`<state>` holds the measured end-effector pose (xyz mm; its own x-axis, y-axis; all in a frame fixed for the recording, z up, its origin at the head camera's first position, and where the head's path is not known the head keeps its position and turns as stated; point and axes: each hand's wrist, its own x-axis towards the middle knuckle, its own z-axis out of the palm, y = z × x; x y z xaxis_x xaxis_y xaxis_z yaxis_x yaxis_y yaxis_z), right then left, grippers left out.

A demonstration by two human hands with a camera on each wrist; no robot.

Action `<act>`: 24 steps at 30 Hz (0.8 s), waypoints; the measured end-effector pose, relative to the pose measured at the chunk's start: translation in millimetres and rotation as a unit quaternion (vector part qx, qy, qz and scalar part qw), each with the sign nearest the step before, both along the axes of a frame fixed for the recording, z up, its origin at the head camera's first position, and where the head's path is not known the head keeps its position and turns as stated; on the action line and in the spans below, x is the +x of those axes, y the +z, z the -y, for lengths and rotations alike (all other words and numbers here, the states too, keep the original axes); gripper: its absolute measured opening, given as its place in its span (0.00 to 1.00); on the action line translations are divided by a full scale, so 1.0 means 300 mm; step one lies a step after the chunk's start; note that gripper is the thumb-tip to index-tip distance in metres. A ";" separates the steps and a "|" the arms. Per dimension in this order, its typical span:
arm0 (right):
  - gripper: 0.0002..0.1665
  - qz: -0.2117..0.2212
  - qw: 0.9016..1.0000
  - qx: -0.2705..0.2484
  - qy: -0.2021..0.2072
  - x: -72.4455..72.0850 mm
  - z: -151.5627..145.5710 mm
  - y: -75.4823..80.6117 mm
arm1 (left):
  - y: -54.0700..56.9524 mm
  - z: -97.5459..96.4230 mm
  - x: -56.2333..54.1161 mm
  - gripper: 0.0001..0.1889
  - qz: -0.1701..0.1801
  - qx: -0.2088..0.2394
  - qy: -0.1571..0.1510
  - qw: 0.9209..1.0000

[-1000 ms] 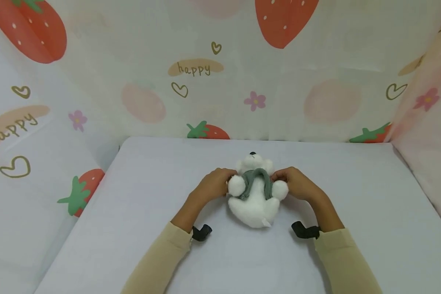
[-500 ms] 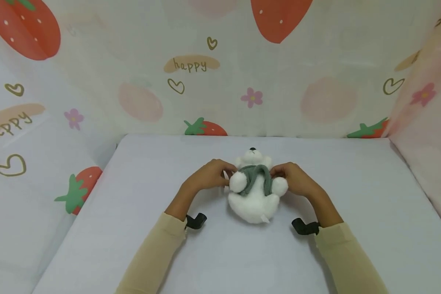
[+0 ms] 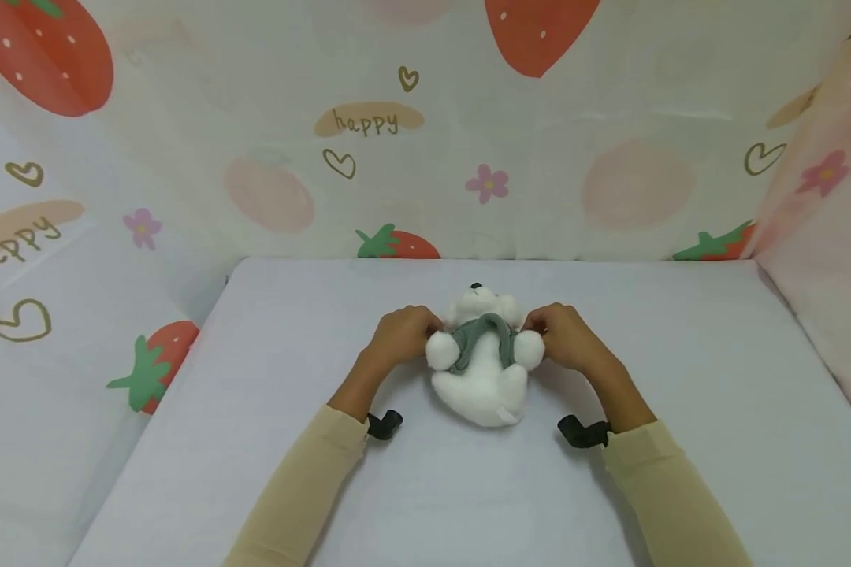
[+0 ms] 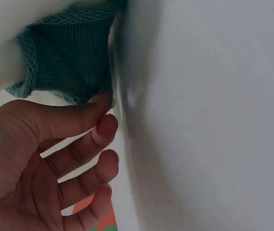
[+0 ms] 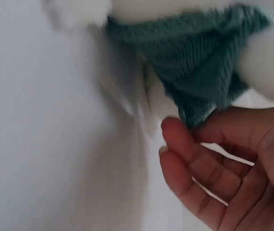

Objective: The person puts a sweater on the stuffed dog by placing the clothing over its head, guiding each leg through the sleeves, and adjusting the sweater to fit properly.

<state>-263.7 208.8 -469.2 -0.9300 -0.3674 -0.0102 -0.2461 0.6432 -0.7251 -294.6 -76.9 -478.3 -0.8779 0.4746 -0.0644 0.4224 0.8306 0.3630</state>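
Cloth point(image 3: 539, 142) printed with strawberries, hearts, flowers and the word "happy" hangs behind and beside the white table point(image 3: 454, 504). Your beige sleeves point(image 3: 301, 480) reach in from the near side. Before you on the table lies a white plush bear point(image 3: 478, 386), its head toward the back. At one side of it, your left hand point(image 3: 400, 335) pinches the green knitted top point(image 3: 466, 342) between thumb and forefinger, the other visible fingers loosely bent. At the opposite side, your right hand point(image 3: 567, 339) pinches a corner of the same top. A black curved piece point(image 3: 585, 431) sits at each wrist. The bear's black nose point(image 3: 477, 285) marks its far end.
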 end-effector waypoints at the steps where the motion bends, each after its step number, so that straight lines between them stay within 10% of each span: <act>1: 0.06 -0.008 1.000 0.005 0.003 0.000 0.002 0.004 | 0.006 -0.003 0.004 0.10 -0.003 -0.003 0.008 1.000; 6: 0.07 -0.024 0.999 0.010 0.025 0.006 0.011 0.030 | 0.086 0.007 0.047 0.13 0.004 0.060 0.018 0.998; 12: 0.10 -0.017 1.000 0.011 0.015 0.014 0.002 0.048 | 0.189 0.002 0.134 0.10 0.003 0.186 -0.058 0.981; 18: 0.12 -0.032 0.999 0.027 0.013 0.040 0.002 0.069 | 0.200 -0.036 0.207 0.15 -0.010 0.152 -0.068 0.986; 24: 0.08 -0.164 0.983 -0.009 -0.083 0.157 0.045 0.157 | 0.179 -0.063 0.246 0.16 -0.029 0.127 -0.035 0.991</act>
<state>-216.7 195.4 -422.0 -0.9292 -0.2073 0.3061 -0.3616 0.6816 -0.6362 -220.9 -58.0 -424.6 -0.8409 0.5291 0.1137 0.5017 0.6834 0.5303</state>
